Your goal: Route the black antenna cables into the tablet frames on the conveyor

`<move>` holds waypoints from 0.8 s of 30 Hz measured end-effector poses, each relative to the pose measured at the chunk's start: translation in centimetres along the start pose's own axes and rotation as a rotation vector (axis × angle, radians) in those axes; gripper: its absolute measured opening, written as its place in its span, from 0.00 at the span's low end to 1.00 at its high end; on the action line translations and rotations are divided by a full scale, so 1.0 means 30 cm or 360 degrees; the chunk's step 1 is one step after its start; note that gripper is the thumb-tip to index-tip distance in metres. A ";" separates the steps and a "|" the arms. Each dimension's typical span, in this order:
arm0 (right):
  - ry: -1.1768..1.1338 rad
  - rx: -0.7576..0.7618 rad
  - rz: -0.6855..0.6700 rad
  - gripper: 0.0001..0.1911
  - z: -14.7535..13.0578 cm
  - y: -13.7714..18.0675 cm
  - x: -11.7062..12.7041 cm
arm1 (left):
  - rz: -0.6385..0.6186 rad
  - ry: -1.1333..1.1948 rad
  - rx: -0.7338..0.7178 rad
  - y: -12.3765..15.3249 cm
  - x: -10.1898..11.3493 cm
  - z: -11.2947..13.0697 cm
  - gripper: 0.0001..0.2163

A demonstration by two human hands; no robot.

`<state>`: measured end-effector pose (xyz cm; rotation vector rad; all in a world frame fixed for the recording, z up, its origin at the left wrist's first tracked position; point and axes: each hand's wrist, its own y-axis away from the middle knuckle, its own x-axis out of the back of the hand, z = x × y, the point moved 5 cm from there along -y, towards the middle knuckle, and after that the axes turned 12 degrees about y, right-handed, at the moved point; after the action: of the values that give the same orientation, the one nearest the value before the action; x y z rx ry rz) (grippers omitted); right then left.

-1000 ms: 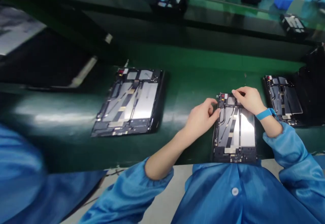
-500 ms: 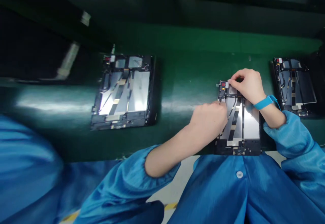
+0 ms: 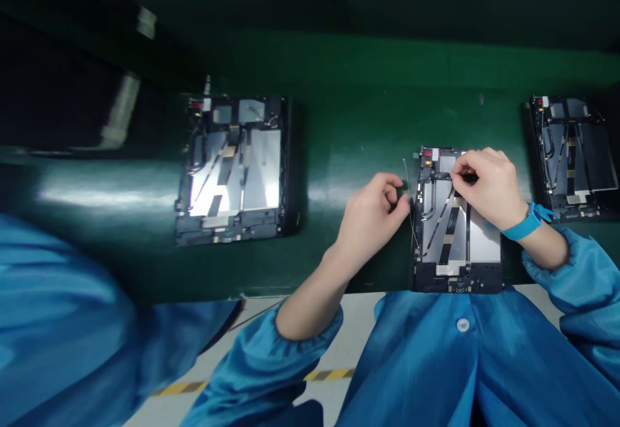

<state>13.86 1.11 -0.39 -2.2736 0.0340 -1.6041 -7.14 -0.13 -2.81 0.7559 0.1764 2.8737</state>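
Observation:
An opened tablet (image 3: 485, 243) with bare inner parts and flat cables lies at the table's front edge, before my body. Beside its left edge is my left hand (image 3: 371, 217), fingers curled but apart, with a gap between thumb and forefinger. A thin wire (image 3: 405, 172) stands up loosely from the tablet's left side, close to those fingertips. Over the tablet's upper part, my right hand (image 3: 491, 185) has thumb and forefinger pinched together; what is between them is too small to make out. A blue band (image 3: 526, 222) circles my right wrist.
Another opened tablet (image 3: 261, 168) lies to the left on the green table (image 3: 334, 123), and a third one (image 3: 588, 156) to the right. A person's blue sleeve (image 3: 58, 311) shows at the lower left. A dark raised structure (image 3: 58, 84) stands at the upper left.
My left hand has moved left off the tablet, its fist loosening, and the thin wire now shows beside it. My right hand has shifted slightly right and down, still pinching.

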 end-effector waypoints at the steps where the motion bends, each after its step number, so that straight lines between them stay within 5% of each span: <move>1: 0.0008 0.0035 -0.0007 0.09 -0.008 0.005 0.004 | -0.0011 0.0093 -0.0046 -0.025 -0.006 0.009 0.06; 7: 0.0013 0.0286 0.0155 0.10 -0.049 0.064 0.054 | -0.0420 0.0514 0.0002 -0.150 -0.041 0.025 0.06; 15: 0.0130 0.0419 0.0254 0.11 -0.058 0.098 0.034 | -0.0793 0.0777 0.0184 -0.182 -0.040 0.010 0.10; 24: 0.0144 0.0548 0.0365 0.12 -0.057 0.088 0.052 | -0.0528 0.0967 0.0271 -0.147 -0.059 -0.008 0.10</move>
<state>13.33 -2.19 0.74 -1.8644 0.0366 -1.4646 -5.19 3.83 -4.55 -0.1452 0.5640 2.6874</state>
